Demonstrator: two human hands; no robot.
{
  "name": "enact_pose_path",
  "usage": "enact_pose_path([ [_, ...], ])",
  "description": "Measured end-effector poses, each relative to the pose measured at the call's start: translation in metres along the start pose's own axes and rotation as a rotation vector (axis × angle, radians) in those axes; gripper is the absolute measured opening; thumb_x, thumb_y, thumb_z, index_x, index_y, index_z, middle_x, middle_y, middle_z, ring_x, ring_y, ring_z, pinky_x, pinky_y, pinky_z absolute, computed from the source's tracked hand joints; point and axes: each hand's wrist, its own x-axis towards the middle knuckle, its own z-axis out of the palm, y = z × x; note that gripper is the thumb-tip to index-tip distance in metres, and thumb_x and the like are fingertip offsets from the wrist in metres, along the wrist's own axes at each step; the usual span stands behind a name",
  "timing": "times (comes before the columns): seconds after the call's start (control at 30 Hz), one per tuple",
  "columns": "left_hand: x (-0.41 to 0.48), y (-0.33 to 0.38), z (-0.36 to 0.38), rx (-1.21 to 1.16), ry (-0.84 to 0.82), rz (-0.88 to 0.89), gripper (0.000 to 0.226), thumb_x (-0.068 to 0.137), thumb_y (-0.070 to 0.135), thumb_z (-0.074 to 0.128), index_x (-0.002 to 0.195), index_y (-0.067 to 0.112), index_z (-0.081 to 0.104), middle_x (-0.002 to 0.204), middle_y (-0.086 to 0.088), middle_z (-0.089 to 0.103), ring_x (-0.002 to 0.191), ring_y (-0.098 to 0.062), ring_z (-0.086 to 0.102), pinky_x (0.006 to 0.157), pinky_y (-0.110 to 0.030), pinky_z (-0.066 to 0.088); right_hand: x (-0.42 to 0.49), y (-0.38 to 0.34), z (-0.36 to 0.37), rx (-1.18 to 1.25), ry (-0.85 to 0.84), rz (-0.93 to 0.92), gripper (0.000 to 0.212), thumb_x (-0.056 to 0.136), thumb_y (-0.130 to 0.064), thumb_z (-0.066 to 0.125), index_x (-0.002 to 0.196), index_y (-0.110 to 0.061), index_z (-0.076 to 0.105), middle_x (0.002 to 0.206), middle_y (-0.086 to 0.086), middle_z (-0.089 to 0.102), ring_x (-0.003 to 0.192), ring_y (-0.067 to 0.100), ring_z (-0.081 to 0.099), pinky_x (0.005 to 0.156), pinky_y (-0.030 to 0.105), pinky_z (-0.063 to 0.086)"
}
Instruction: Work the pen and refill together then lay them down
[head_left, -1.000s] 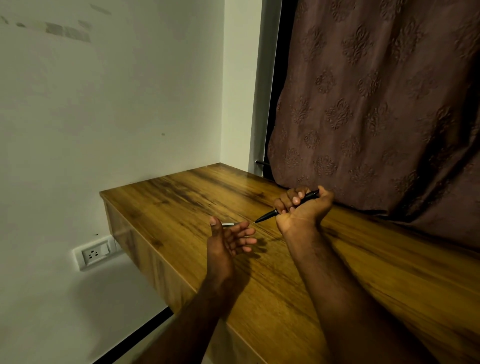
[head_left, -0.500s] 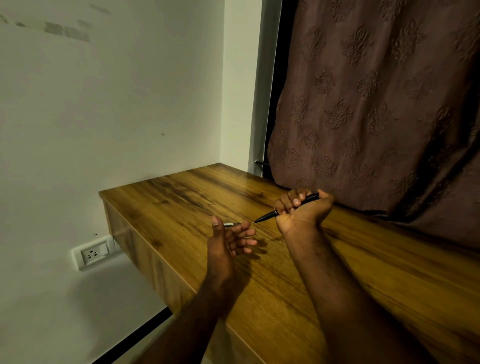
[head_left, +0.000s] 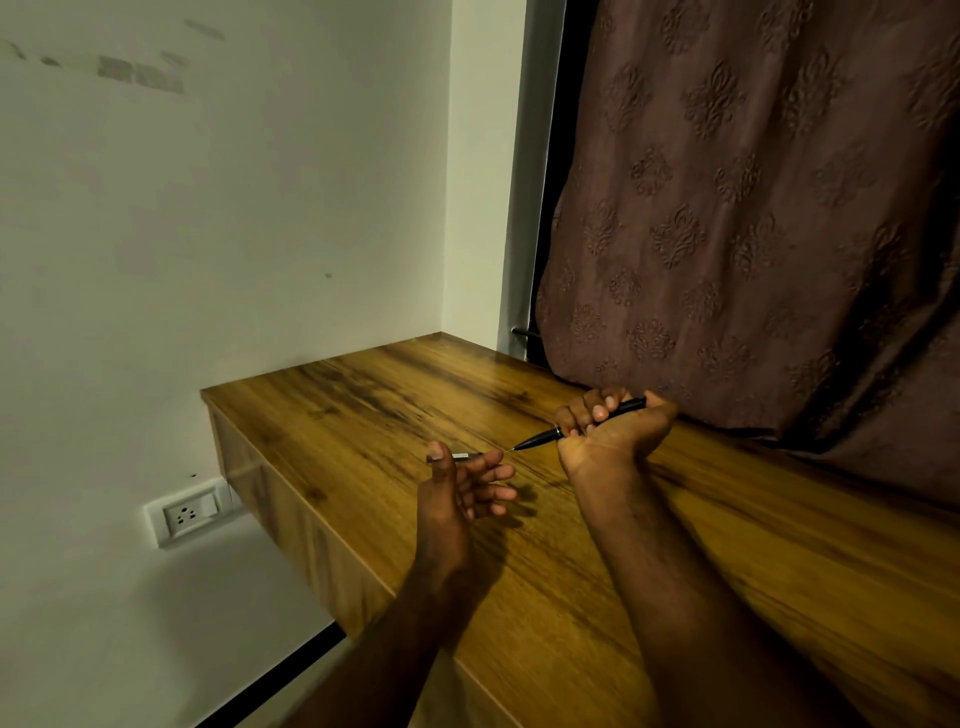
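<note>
Above the wooden desk (head_left: 363, 415), the right hand (head_left: 613, 436) curls its fingers round a black pen (head_left: 576, 423). The left hand (head_left: 457, 488) pinches a small metal piece (head_left: 462, 457) just beside the pen's tip. The pen looks light, stiff and smooth; best held at the middle.

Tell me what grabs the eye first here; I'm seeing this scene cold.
First, the two hands over the wooden desk: the right hand grips a black pen, its thin tip pointing left. That tip nearly meets a small silvery piece pinched by the left hand. Behind them on the right hangs a brown patterned curtain, and a white wall socket sits low on the left.
</note>
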Motion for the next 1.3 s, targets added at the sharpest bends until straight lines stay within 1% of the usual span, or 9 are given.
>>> enact_pose_path([
  [0.07, 0.000, -0.001, 0.000, 0.009, 0.011, 0.005, 0.086, 0.076, 0.069, 0.021, 0.102, 0.000, 0.067, 0.094, -0.022, 0.071, 0.071, -0.025, 0.066, 0.060, -0.030, 0.050, 0.000, -0.001, 0.000, 0.001, 0.000, -0.007, 0.041, 0.083, -0.043, 0.027, 0.050, -0.018, 0.031, 0.036, -0.005, 0.025, 0.031, 0.013, 0.016, 0.040, 0.014, 0.015],
  [0.33, -0.002, 0.003, 0.001, 0.017, 0.016, 0.005, 0.084, 0.077, 0.067, 0.023, 0.102, -0.001, 0.067, 0.093, -0.022, 0.071, 0.068, -0.024, 0.066, 0.056, -0.026, 0.051, 0.001, -0.001, 0.001, 0.010, 0.016, 0.001, 0.045, 0.084, -0.048, 0.028, 0.051, -0.018, 0.034, 0.039, -0.005, 0.026, 0.033, 0.013, 0.018, 0.039, 0.016, 0.016],
  [0.47, -0.006, 0.006, 0.004, -0.001, 0.037, 0.002, 0.089, 0.083, 0.073, 0.027, 0.104, -0.005, 0.064, 0.095, -0.025, 0.069, 0.069, -0.024, 0.065, 0.056, -0.025, 0.052, 0.001, 0.000, 0.001, 0.014, 0.010, -0.007, 0.044, 0.084, -0.046, 0.027, 0.050, -0.018, 0.033, 0.038, -0.005, 0.025, 0.032, 0.013, 0.018, 0.040, 0.015, 0.016],
  [0.6, -0.008, 0.009, 0.007, -0.014, 0.055, -0.001, 0.087, 0.077, 0.069, 0.030, 0.104, -0.006, 0.064, 0.093, -0.025, 0.069, 0.067, -0.024, 0.065, 0.054, -0.025, 0.051, 0.001, 0.001, 0.000, 0.003, 0.004, -0.015, 0.042, 0.084, -0.043, 0.025, 0.050, -0.018, 0.032, 0.036, -0.005, 0.025, 0.031, 0.013, 0.016, 0.041, 0.014, 0.015],
  [0.7, -0.010, 0.011, 0.009, -0.035, 0.070, -0.004, 0.091, 0.078, 0.073, 0.032, 0.106, -0.008, 0.062, 0.092, -0.024, 0.068, 0.065, -0.022, 0.064, 0.052, -0.023, 0.050, 0.000, 0.001, 0.001, -0.005, 0.010, -0.023, 0.042, 0.084, -0.042, 0.026, 0.050, -0.018, 0.031, 0.036, -0.004, 0.024, 0.030, 0.013, 0.015, 0.040, 0.014, 0.015],
  [0.83, -0.013, 0.015, 0.011, -0.059, 0.064, -0.010, 0.087, 0.084, 0.068, 0.030, 0.106, -0.010, 0.061, 0.091, -0.024, 0.067, 0.060, -0.019, 0.064, 0.049, -0.023, 0.051, -0.002, 0.002, 0.003, -0.007, 0.018, -0.031, 0.042, 0.084, -0.042, 0.026, 0.050, -0.018, 0.031, 0.035, -0.005, 0.024, 0.030, 0.013, 0.015, 0.040, 0.013, 0.015],
  [0.9, -0.014, 0.016, 0.012, -0.067, 0.059, -0.011, 0.084, 0.081, 0.063, 0.029, 0.106, -0.011, 0.061, 0.090, -0.024, 0.066, 0.058, -0.018, 0.064, 0.048, -0.023, 0.051, -0.002, 0.003, 0.003, -0.010, 0.017, -0.031, 0.042, 0.084, -0.042, 0.026, 0.050, -0.018, 0.031, 0.035, -0.004, 0.024, 0.030, 0.013, 0.015, 0.040, 0.013, 0.015],
  [1.03, -0.015, 0.018, 0.013, -0.048, 0.061, -0.011, 0.082, 0.080, 0.063, 0.028, 0.103, -0.008, 0.064, 0.089, -0.021, 0.069, 0.059, -0.018, 0.064, 0.050, -0.022, 0.050, -0.004, 0.007, 0.002, -0.023, 0.014, -0.034, 0.044, 0.084, -0.044, 0.027, 0.049, -0.017, 0.031, 0.036, -0.004, 0.024, 0.031, 0.013, 0.016, 0.041, 0.014, 0.015],
  [1.3, -0.026, 0.029, 0.021, -0.130, 0.018, -0.022, 0.078, 0.079, 0.050, 0.031, 0.108, -0.017, 0.056, 0.085, -0.024, 0.062, 0.050, -0.013, 0.062, 0.042, -0.019, 0.048, -0.005, 0.012, 0.001, -0.030, 0.020, -0.015, 0.045, 0.083, -0.047, 0.029, 0.049, -0.018, 0.032, 0.037, -0.004, 0.025, 0.033, 0.013, 0.016, 0.041, 0.016, 0.014],
])
